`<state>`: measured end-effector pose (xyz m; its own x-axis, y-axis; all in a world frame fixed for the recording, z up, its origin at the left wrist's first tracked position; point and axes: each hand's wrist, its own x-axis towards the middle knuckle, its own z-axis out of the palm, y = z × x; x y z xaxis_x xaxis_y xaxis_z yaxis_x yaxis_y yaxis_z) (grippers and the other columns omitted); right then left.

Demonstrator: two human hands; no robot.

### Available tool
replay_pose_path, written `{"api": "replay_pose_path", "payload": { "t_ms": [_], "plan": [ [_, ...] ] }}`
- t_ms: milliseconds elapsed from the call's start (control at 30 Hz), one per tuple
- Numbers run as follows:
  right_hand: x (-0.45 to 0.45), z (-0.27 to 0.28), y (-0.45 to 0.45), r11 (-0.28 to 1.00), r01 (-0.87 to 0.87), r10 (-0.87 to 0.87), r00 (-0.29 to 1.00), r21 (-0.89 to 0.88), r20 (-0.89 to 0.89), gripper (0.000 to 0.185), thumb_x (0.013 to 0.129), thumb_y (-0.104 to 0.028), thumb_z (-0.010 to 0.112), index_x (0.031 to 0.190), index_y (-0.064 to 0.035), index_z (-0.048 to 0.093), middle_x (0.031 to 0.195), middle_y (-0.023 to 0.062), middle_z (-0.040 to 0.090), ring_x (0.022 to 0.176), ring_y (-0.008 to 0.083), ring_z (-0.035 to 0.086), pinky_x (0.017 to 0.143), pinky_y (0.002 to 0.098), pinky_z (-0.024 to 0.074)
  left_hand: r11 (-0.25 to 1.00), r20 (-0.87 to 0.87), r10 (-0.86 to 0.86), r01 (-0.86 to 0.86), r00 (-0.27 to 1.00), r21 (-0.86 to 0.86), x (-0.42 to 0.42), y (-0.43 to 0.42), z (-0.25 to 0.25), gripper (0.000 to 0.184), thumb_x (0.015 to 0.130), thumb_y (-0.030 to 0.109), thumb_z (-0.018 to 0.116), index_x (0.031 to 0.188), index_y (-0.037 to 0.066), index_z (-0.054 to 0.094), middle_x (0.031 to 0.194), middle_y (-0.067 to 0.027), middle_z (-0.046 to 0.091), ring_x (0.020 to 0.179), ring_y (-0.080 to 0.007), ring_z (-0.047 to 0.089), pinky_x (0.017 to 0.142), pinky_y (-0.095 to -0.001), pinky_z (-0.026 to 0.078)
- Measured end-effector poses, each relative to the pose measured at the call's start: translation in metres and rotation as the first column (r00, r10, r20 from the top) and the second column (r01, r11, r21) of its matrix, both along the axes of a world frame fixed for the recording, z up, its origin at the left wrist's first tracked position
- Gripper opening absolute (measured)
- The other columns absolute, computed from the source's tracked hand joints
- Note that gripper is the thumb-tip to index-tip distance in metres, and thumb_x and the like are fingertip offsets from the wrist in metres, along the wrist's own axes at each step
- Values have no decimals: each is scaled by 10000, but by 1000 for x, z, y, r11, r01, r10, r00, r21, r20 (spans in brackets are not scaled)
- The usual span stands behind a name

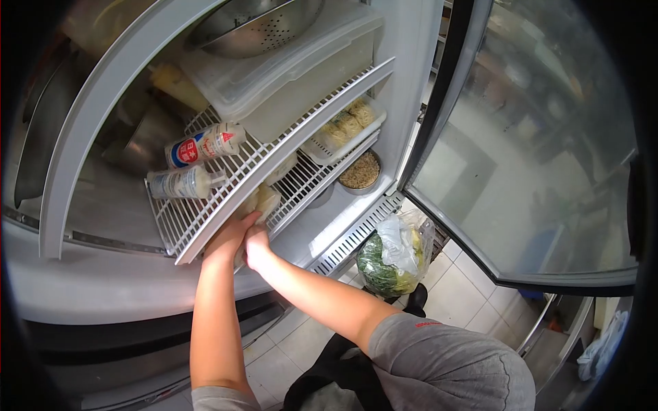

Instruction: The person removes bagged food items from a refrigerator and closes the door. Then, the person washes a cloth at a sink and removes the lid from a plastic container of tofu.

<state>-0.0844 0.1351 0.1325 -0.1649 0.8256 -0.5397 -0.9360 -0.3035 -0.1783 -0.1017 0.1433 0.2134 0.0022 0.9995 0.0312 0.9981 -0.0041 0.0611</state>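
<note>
Both of my hands reach into an upright fridge, close together at the front edge of a white wire shelf (199, 233). My left hand (232, 235) goes in under that edge; its thumb side lies by a pale, plastic-looking bundle (266, 200) on the lower level, and its fingers are hidden. My right hand (256, 246) is beside it, fingers curled in, with whatever they hold out of sight. Above them, two squeeze bottles lie on the shelf: one with a red and blue label (205, 145), one clear with a pale label (181, 183).
A lidded plastic bin (301, 89) and a metal colander (264, 31) stand higher up. Lower are a tray of noodle bundles (343, 130) and a bowl of brown crumbly food (360, 171). The glass door (534, 151) hangs open at right. A bag of greens (391, 257) is near my feet.
</note>
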Motion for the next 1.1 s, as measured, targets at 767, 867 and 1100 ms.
{"api": "replay_pose_path", "payload": {
  "t_ms": [767, 867, 1100],
  "plan": [
    [16, 11, -61, 925, 161, -292, 880, 344, 373, 503, 943, -94, 374, 1388, 9, 161, 1447, 216, 170, 1339, 273, 224, 1077, 352, 238, 989, -196, 144, -149, 970, -12, -10, -13, -11, 799, 730, 593, 616, 1274, 28, 466, 1275, -223, 484, 1191, -362, 452, 985, -421, 351],
    [64, -6, -24, 853, 6, -512, 209, 523, 833, 471, 919, -60, 388, 1356, 40, 240, 1416, 259, 227, 1323, 328, 266, 1070, 352, 250, 977, -138, 212, -213, 968, 4, -12, -27, -25, 864, 689, 468, 712, 1389, 154, 315, 1382, -172, 380, 1283, -363, 337, 1032, -486, 276],
    [60, -13, 50, 852, -406, -247, 244, 330, 938, 302, 886, -135, 434, 1112, 47, 518, 1118, 276, 524, 1050, 416, 491, 931, 437, 392, 962, -253, 149, -80, 956, 262, -24, -29, -61, 984, 633, 435, 754, 1430, 246, 207, 1435, -142, 281, 1334, -354, 228, 1036, -563, 211]
  ]
}}
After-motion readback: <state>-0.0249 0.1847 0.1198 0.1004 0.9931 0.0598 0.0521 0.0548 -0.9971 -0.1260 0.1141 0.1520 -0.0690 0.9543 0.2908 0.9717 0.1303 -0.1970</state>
